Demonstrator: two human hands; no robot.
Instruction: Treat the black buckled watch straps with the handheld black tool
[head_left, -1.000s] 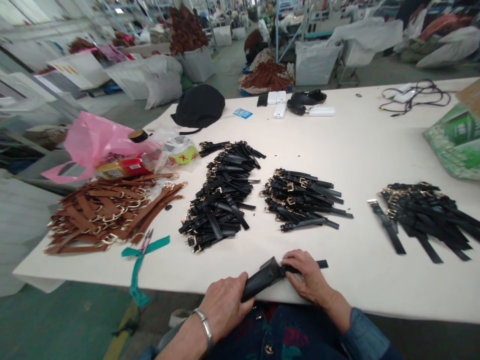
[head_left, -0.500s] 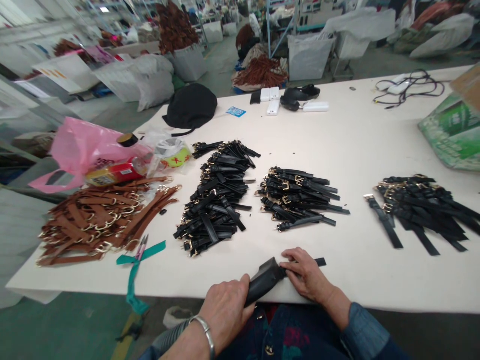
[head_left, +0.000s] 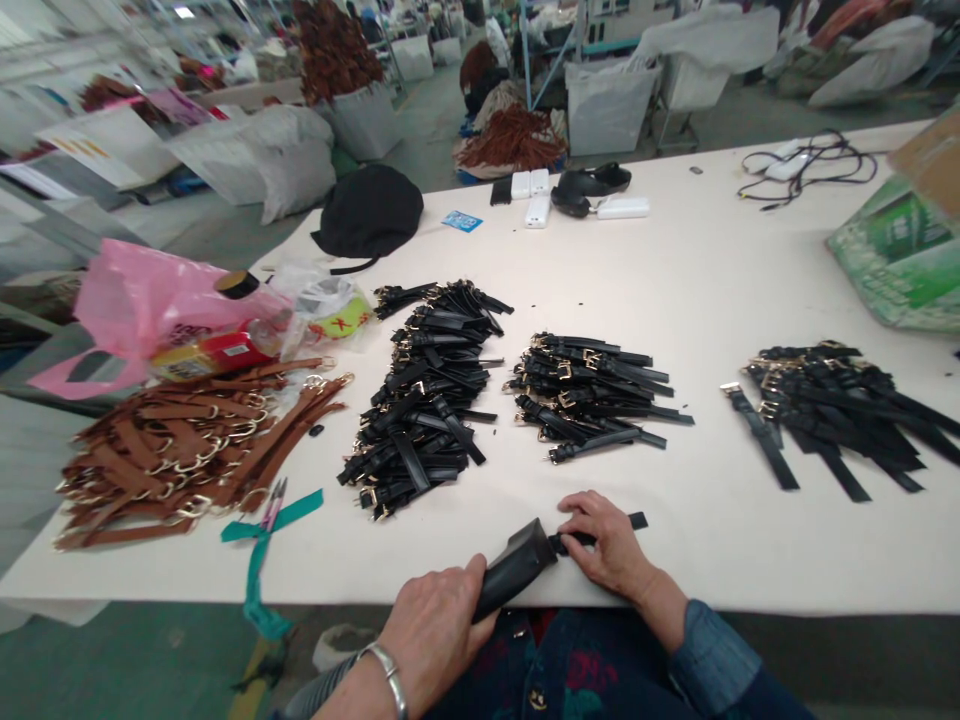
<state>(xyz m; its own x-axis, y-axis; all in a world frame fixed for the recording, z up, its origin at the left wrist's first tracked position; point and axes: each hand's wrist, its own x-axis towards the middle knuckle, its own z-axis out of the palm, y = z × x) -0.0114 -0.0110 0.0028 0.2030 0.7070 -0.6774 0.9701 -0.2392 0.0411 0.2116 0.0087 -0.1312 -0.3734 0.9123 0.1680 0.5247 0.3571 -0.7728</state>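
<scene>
My left hand (head_left: 431, 625) is closed around the handle end of a black tool (head_left: 517, 570) at the near edge of the white table (head_left: 675, 290). My right hand (head_left: 604, 545) pinches a thin black strap (head_left: 636, 521) that runs into the tool's wide tip. A silver bangle circles my left wrist. Beyond my hands lie three heaps of black buckled straps: a tall one (head_left: 424, 395), a middle one (head_left: 592, 395) and one at the right (head_left: 840, 410).
A pile of brown straps (head_left: 180, 450) lies at the left, with small snips on a teal ribbon (head_left: 262, 520) beside it. A pink bag (head_left: 142, 300), a black cap (head_left: 367, 210), white chargers (head_left: 536, 200), cables (head_left: 810, 160) and a green bag (head_left: 900, 255) sit farther back.
The view has drifted slightly, so everything sits a little further left. My hands keep their grip on the tool and the strap with barely any movement.
</scene>
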